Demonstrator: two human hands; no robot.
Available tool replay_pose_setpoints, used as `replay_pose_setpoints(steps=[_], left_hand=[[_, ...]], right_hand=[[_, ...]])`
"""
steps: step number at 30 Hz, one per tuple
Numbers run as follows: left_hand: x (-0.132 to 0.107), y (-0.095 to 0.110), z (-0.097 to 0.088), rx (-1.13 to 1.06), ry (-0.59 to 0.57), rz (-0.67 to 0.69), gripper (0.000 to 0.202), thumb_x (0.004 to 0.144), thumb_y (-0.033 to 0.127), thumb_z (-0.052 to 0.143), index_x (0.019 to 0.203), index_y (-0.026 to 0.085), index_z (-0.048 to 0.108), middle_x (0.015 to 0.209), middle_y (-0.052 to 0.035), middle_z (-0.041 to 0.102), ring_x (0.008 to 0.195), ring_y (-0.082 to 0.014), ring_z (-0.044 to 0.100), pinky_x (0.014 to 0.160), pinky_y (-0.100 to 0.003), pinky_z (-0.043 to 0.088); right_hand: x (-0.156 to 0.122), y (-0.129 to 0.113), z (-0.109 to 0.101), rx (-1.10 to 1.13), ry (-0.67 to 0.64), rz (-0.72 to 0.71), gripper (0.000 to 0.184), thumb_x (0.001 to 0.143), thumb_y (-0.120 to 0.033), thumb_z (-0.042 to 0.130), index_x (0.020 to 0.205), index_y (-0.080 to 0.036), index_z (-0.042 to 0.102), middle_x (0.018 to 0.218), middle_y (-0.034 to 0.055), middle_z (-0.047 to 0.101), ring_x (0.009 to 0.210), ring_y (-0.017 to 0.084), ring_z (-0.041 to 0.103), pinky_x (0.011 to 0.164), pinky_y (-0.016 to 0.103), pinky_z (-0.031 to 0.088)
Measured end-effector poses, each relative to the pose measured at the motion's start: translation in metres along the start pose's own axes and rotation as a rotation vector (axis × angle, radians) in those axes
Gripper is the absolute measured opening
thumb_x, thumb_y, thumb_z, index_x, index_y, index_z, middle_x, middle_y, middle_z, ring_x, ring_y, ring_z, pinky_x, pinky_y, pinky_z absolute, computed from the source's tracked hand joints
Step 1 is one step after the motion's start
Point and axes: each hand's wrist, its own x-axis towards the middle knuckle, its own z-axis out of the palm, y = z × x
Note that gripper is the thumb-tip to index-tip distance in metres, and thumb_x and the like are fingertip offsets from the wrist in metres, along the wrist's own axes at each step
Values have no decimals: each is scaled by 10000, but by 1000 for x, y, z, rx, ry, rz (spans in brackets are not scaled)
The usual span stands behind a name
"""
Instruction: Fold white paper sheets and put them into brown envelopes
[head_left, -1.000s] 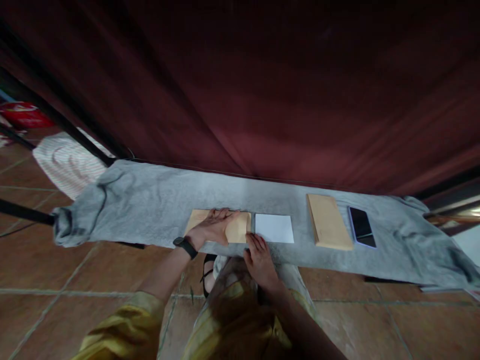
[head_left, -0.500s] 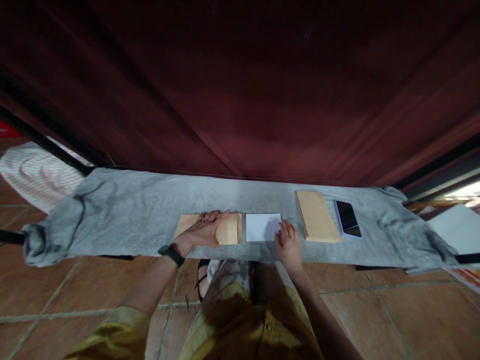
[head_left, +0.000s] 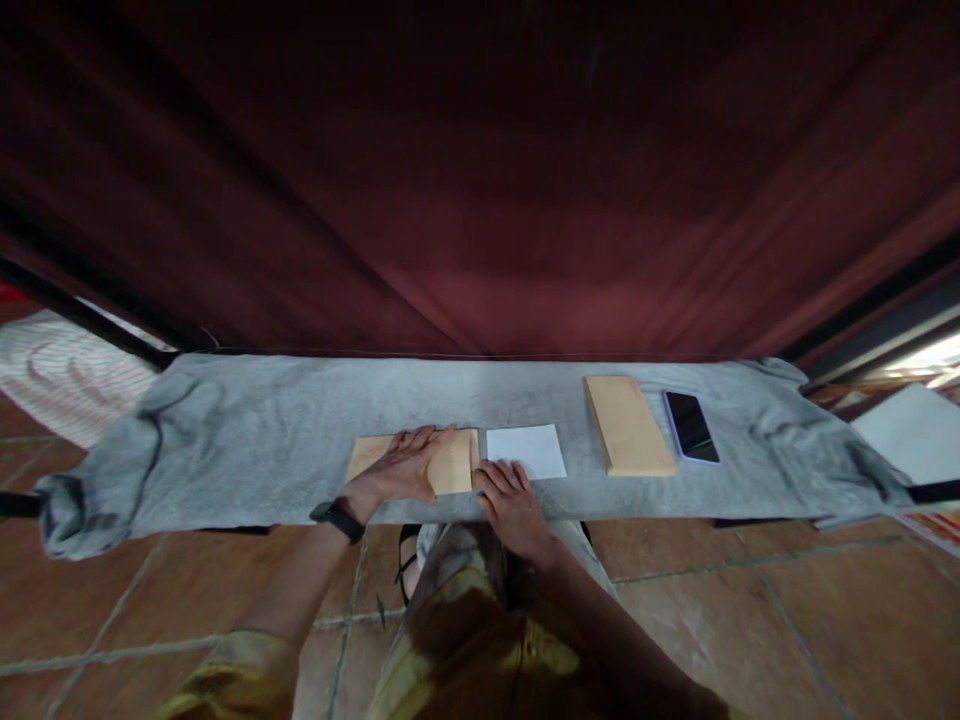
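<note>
A tan paper envelope (head_left: 455, 465) lies flat on the grey cloth near its front edge. Across it rests my left hand (head_left: 403, 468), fingers spread and a dark watch at the wrist. My right hand (head_left: 513, 505) is palm down with its fingers stretched out, fingertips at the envelope's right end, by the flap. Those fingers also cover the lower left corner of a white sheet of paper (head_left: 529, 450). Whether they press on the sheet or only pass over it, I cannot tell.
To the right lies a stack of tan envelopes (head_left: 628, 428), with a phone (head_left: 691, 428) in a pale purple case beside it. Grey cloth (head_left: 262, 430) covers the narrow surface. A dark red curtain (head_left: 480, 200) hangs behind, and black bars stand at both sides.
My right hand has moved left, from the sheet's right edge to the envelope's flap end. The white sheet now sits slightly turned. My left hand has stayed on the envelope.
</note>
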Motion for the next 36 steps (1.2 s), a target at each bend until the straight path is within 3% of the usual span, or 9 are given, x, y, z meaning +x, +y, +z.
replay_pose_setpoints(steps=[7, 13, 19, 25, 30, 32, 36], left_hand=[[1, 1, -2, -19, -25, -18, 1207, 602, 413, 764, 1608, 295, 107, 1634, -151, 284, 1510, -375, 257, 1218, -535, 167], [1, -1, -2, -19, -38, -12, 1191, 606, 431, 766, 1605, 324, 127, 1656, -135, 254, 1525, -372, 225, 1225, -547, 134], [1, -7, 3, -26, 1, 27, 1176, 627, 439, 752, 1610, 298, 120, 1647, -121, 282, 1515, -349, 256, 1222, -493, 183], [-1, -1, -2, -33, 41, 41, 1207, 636, 416, 742, 1613, 266, 49, 1597, -129, 363, 1477, -336, 324, 1213, -474, 206], [-2, 1, 0, -28, 33, 21, 1197, 635, 412, 740, 1610, 264, 61, 1616, -140, 332, 1481, -346, 318, 1214, -495, 198], [-2, 1, 1, -23, 19, 14, 1187, 637, 418, 739, 1609, 270, 72, 1625, -144, 318, 1491, -354, 302, 1215, -507, 191], [-1, 1, -2, -21, -16, 3, 1150, 650, 427, 734, 1607, 285, 111, 1643, -147, 289, 1520, -367, 245, 1222, -541, 158]], right_hand=[[-12, 34, -9, -5, 190, 169, 421, 1021, -232, 412, 1410, -186, 565, 1521, 108, 512, 1448, 260, 406, 1170, 505, 373], [-32, 65, -16, -70, 167, 209, 423, 1026, -234, 398, 1410, -181, 566, 1505, 115, 526, 1441, 272, 411, 1172, 526, 356], [-33, 74, -15, -72, 275, 298, 435, 1013, -261, 414, 1423, -176, 533, 1480, 153, 524, 1360, 290, 473, 1092, 508, 420], [-16, 82, -18, -97, 326, 510, 511, 965, -340, 519, 1411, -90, 509, 1208, 217, 630, 1113, 353, 573, 972, 510, 454], [-9, 77, -18, -130, 334, 587, 570, 946, -355, 555, 1443, -87, 478, 1250, 253, 599, 1152, 396, 553, 949, 539, 445], [-8, 71, -18, -152, 310, 539, 551, 968, -322, 520, 1470, -105, 453, 1368, 248, 555, 1248, 390, 515, 1000, 560, 423], [-12, 50, -15, -143, 226, 265, 498, 1024, -292, 430, 1514, -206, 429, 1572, 141, 431, 1447, 321, 374, 1149, 558, 327]])
